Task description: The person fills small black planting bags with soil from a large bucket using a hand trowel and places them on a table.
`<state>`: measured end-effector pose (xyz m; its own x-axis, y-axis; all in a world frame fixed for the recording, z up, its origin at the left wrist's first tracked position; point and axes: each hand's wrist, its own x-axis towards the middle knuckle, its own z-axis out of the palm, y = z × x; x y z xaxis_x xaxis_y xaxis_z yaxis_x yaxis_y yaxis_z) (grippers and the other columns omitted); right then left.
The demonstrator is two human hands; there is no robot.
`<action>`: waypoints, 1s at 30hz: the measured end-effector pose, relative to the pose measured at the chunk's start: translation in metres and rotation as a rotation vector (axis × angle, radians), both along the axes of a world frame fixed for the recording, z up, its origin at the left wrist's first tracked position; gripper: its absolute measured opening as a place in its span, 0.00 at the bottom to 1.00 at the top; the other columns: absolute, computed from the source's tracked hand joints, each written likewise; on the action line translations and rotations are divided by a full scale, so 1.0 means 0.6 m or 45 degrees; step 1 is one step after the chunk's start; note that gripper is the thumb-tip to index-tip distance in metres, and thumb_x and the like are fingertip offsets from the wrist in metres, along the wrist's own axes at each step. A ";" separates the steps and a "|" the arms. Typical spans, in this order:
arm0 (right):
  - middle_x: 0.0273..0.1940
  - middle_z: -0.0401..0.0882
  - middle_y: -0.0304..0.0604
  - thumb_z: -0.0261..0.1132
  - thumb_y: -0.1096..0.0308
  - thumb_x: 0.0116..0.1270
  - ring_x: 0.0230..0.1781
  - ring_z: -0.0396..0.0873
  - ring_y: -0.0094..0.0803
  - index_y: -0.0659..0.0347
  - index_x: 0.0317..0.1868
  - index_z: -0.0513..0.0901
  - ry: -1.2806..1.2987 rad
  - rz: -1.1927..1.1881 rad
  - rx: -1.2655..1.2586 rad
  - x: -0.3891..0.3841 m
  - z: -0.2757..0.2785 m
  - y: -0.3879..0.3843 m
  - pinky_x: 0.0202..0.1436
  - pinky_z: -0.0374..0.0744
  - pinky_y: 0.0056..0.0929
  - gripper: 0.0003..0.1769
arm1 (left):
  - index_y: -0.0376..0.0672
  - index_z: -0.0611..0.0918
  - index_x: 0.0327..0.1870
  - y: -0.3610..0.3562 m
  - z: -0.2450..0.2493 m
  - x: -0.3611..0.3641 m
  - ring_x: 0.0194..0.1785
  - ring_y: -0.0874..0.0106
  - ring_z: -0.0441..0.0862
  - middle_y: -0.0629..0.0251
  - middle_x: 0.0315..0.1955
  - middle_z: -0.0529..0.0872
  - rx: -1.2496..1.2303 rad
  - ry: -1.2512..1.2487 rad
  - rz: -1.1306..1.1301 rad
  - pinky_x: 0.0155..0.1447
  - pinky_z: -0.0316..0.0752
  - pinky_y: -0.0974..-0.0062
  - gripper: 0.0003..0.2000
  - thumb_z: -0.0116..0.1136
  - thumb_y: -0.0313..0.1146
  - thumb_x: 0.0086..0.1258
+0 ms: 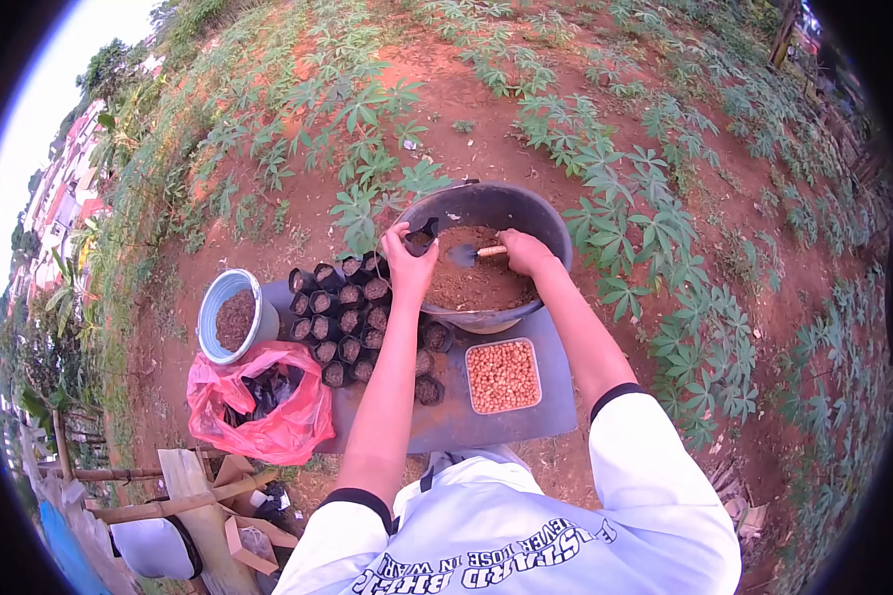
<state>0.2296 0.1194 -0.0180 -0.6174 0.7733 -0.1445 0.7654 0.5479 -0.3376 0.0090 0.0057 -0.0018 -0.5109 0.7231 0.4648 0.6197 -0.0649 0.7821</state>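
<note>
A large dark basin (556, 223) of brown soil (481, 283) stands at the table's far side. Over its left part, my left hand (410, 260) grips a small black planting bag (424, 234) by its side. My right hand (526, 252) is closed round the wooden handle of a small trowel (463, 256), whose metal blade rests at the soil. Left of the basin, many soil-filled black bags (350, 296) stand in rows, partly hidden by my left forearm. A clear square tub of orange-brown kernels (504, 377) sits in front of the basin.
On the left are a pale blue bucket of soil (265, 322) and a pink plastic bag (303, 431) holding black bags. The grey table (556, 412) stands on reddish ground among leafy plants (610, 223). Wooden poles and a cardboard box (251, 543) lie at the lower left.
</note>
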 end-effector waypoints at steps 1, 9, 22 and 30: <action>0.56 0.80 0.52 0.60 0.80 0.61 0.61 0.78 0.48 0.63 0.52 0.79 -0.003 -0.002 0.007 -0.001 0.003 -0.001 0.64 0.77 0.42 0.17 | 0.41 0.71 0.60 0.001 -0.002 0.000 0.48 0.67 0.77 0.57 0.49 0.71 0.042 0.068 0.020 0.47 0.78 0.69 0.29 0.73 0.30 0.59; 0.54 0.81 0.50 0.59 0.82 0.59 0.60 0.78 0.47 0.61 0.49 0.80 0.087 0.050 0.060 0.002 -0.027 0.006 0.64 0.76 0.42 0.18 | 0.41 0.71 0.60 0.002 -0.011 -0.005 0.42 0.70 0.80 0.59 0.49 0.70 0.043 -0.100 -0.035 0.40 0.79 0.73 0.28 0.73 0.29 0.60; 0.54 0.79 0.53 0.58 0.82 0.58 0.60 0.77 0.51 0.63 0.50 0.79 0.122 -0.077 -0.047 0.003 0.011 -0.012 0.63 0.76 0.44 0.17 | 0.42 0.71 0.60 -0.007 0.014 0.005 0.52 0.63 0.75 0.57 0.51 0.72 0.015 -0.291 -0.080 0.55 0.73 0.68 0.30 0.75 0.30 0.57; 0.56 0.79 0.55 0.57 0.80 0.60 0.62 0.77 0.49 0.65 0.52 0.79 0.017 -0.156 -0.106 -0.001 0.012 -0.012 0.66 0.76 0.42 0.19 | 0.42 0.72 0.60 -0.009 0.015 0.004 0.48 0.67 0.75 0.58 0.51 0.71 0.064 -0.173 -0.060 0.51 0.73 0.71 0.30 0.74 0.28 0.57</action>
